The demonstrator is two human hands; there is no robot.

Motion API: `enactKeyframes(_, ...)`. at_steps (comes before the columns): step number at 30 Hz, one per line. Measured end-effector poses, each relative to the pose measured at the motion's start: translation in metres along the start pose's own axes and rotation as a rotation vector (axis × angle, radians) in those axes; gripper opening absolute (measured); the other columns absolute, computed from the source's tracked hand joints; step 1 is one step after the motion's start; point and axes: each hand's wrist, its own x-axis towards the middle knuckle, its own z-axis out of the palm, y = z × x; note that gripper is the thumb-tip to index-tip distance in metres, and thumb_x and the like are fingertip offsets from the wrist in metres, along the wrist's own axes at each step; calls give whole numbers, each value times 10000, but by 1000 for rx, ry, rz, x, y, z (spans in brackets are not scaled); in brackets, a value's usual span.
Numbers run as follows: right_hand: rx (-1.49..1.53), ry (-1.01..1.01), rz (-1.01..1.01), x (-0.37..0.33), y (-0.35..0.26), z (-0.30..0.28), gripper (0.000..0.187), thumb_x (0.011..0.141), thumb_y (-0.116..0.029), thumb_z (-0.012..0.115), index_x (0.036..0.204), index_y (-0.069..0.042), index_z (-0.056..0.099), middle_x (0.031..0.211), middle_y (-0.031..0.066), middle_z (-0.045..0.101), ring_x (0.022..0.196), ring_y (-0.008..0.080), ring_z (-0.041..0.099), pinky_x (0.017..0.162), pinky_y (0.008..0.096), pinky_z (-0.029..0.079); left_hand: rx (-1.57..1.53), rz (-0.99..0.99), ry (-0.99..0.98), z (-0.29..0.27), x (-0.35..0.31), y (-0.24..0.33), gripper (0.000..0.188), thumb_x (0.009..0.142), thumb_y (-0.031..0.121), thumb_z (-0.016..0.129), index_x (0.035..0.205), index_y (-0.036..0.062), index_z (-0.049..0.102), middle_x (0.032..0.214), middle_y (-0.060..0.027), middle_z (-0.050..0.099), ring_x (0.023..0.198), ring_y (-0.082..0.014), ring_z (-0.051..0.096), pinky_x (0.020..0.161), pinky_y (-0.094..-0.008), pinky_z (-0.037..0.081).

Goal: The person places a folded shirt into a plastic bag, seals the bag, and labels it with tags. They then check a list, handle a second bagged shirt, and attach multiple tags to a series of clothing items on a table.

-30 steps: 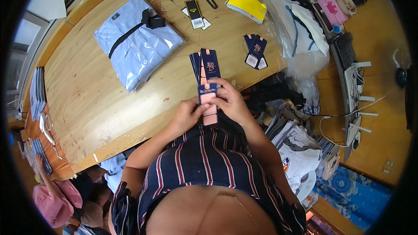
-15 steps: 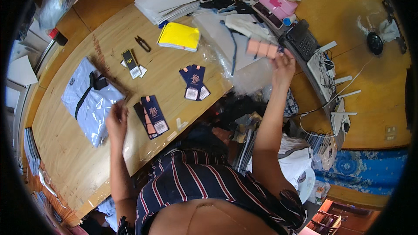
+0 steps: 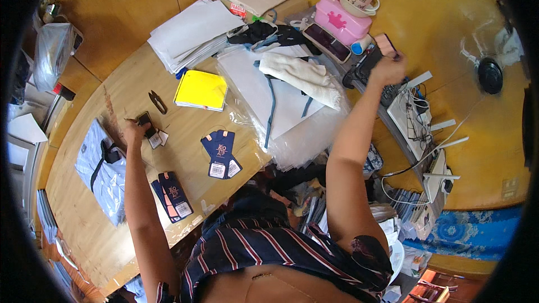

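Note:
My left hand (image 3: 133,132) reaches across the table with its fingers closed at the edge of a small black hang tag (image 3: 145,121), which has white labels under it. Raised at the right, in front of a desk phone, my right hand (image 3: 388,70) grips a peach-coloured tag strip (image 3: 385,45). Left of my left forearm lies a folded light-blue shirt (image 3: 101,177) in clear plastic with a dark band. Navy hang tags (image 3: 175,196) with peach panels are near the table's front edge. More navy hang tags (image 3: 220,156) lie crossed to their right.
Thread snips (image 3: 158,102) and a yellow notebook (image 3: 201,90) lie farther back. White paper sheets (image 3: 193,31) are stacked behind them. Clear plastic bags (image 3: 295,140) and a white cloth (image 3: 300,76) cover the right side. A pink box (image 3: 342,18) and phone (image 3: 328,45) stand beyond.
My left hand has moved away from the shirt, forward to the black tag. My right hand has risen farther right with the peach strip. The view has shifted.

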Motion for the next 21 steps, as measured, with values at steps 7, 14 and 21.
enactKeyframes(7, -37, -95, -114, 3, 11, 20, 77, 684, -96, 552, 696, -27, 520, 707, 146, 564, 643, 311, 541, 561, 382, 414, -178, 93, 15, 2, -14, 15, 401, 568, 205, 714, 853, -22, 546, 806, -146, 584, 744, -250, 557, 655, -319, 417)
enactKeyframes(14, 186, -605, -771, -62, -53, 62, 226, 709, -24, 437, 904, 17, 544, 933, 156, 541, 880, 281, 513, 780, 354, 400, -525, 266, -59, -13, -6, 6, 234, 758, 118, 539, 940, -27, 519, 823, -48, 559, 710, -114, 513, 574, -244, 411)
enactKeyframes(21, 21, -669, -1093, -70, -87, 164, 247, 693, -122, 450, 916, -95, 555, 931, 91, 528, 891, 244, 508, 743, 361, 424, -867, 138, -105, -87, -78, 3, 213, 787, 128, 511, 967, 14, 513, 842, 0, 516, 722, -61, 464, 614, -176, 374)
